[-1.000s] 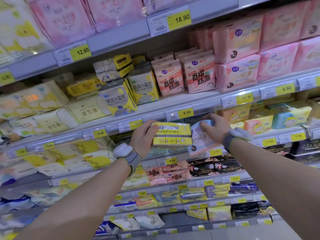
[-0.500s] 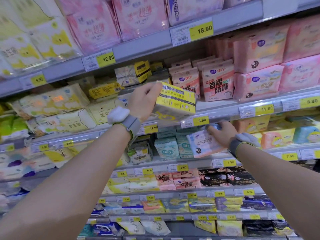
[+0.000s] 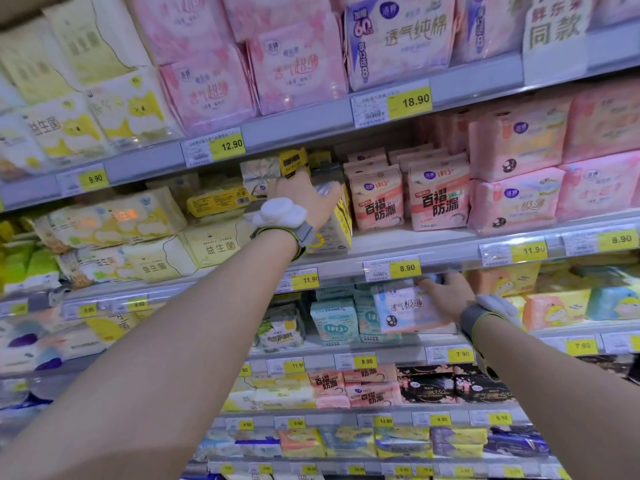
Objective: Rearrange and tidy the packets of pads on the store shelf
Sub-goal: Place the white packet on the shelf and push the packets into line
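1. Two hands are working at different shelf levels in the head view, well apart from each other, each on its own packet.
2. I am reaching my left hand [image 3: 308, 199] up to the shelf with the 8.90 price tag [image 3: 405, 267], and its fingers are wrapped over the top of a yellow packet [image 3: 334, 226] that is standing on that shelf.
3. That yellow packet is sitting just beside the salmon-pink packets [image 3: 377, 202] to its right, with cream packets [image 3: 214, 242] lying flat to its left.
4. A white sensor puck on a grey wristband [image 3: 282, 211] is riding on my left wrist.
5. I am holding my right hand [image 3: 448, 294] one shelf lower, fingers closed along the top edge of a pale pink-and-blue packet [image 3: 407, 310], which is leaning tilted at the front of the shelf.
6. This packet is overlapping the teal packets [image 3: 334, 322] standing to its left; I cannot tell whether it is resting on the shelf or is lifted clear of it.
7. Above both hands, large pink packets [image 3: 207, 88] are filling the shelf marked 12.90 [image 3: 230, 145] and 18.90 [image 3: 414, 100].
8. Below, black packets [image 3: 450, 388] are lying on a lower shelf.
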`<move>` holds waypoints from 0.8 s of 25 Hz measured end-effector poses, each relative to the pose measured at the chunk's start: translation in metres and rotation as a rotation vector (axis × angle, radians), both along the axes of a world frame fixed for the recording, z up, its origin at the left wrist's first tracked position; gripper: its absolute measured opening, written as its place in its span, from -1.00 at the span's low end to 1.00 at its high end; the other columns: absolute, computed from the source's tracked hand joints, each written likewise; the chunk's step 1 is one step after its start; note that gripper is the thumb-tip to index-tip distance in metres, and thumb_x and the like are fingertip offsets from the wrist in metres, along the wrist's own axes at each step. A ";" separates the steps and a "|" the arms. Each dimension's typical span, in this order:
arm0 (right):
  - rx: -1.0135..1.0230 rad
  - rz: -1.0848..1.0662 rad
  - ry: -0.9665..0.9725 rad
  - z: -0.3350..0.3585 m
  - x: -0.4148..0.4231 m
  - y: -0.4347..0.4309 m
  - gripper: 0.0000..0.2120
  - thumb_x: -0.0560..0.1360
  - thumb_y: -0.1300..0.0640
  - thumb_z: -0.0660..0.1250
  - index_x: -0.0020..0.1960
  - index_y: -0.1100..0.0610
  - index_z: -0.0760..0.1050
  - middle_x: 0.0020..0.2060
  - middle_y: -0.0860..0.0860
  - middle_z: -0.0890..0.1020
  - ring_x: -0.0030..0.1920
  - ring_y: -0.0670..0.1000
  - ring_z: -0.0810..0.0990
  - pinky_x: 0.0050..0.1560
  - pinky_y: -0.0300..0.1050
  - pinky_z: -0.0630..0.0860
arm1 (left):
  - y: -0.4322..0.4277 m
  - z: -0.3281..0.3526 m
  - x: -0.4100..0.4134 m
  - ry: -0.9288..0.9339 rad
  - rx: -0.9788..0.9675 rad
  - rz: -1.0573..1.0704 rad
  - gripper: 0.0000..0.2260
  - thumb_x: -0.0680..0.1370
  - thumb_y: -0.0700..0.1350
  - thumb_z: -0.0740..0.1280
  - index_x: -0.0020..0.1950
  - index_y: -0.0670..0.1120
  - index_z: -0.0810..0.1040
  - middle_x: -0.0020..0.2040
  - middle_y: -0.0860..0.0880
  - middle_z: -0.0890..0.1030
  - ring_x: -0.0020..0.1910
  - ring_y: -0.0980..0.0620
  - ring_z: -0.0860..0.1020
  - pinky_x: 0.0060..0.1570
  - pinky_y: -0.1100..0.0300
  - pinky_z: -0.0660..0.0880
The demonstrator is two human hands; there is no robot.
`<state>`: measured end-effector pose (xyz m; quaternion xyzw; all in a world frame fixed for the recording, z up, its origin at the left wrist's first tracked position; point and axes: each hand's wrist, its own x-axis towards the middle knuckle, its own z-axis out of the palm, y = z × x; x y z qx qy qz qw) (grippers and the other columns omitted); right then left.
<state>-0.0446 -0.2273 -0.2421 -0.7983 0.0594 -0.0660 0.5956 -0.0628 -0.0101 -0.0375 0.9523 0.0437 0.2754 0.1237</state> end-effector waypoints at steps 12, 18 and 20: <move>-0.015 0.026 -0.009 -0.009 -0.002 0.005 -0.80 0.50 0.05 0.40 -0.04 0.18 0.51 -0.22 0.08 0.60 -0.19 0.11 0.55 -0.16 -0.10 0.42 | -0.011 0.005 0.023 0.024 0.138 0.092 -0.46 0.49 0.33 0.10 0.04 -0.16 0.41 -0.18 -0.13 0.50 -0.08 -0.18 0.53 -0.15 0.08 0.42; -0.013 0.001 0.017 -0.012 0.003 0.005 -0.76 0.49 0.02 0.40 -0.06 0.20 0.52 -0.22 0.11 0.60 -0.27 0.07 0.53 -0.24 -0.13 0.39 | -0.011 -0.002 0.023 0.070 0.288 0.090 -0.46 0.55 0.34 -0.01 -0.24 -0.10 0.39 -0.25 -0.11 0.46 -0.24 -0.07 0.43 -0.07 0.06 0.39; 0.000 -0.012 -0.001 -0.012 0.004 0.003 -0.82 0.49 0.07 0.41 -0.07 0.19 0.55 -0.20 0.13 0.63 -0.25 0.09 0.56 -0.23 -0.13 0.42 | -0.014 0.000 0.015 0.057 0.307 0.109 -0.48 0.58 0.30 -0.02 -0.17 -0.11 0.43 -0.19 -0.14 0.46 -0.18 -0.09 0.40 0.07 -0.01 0.35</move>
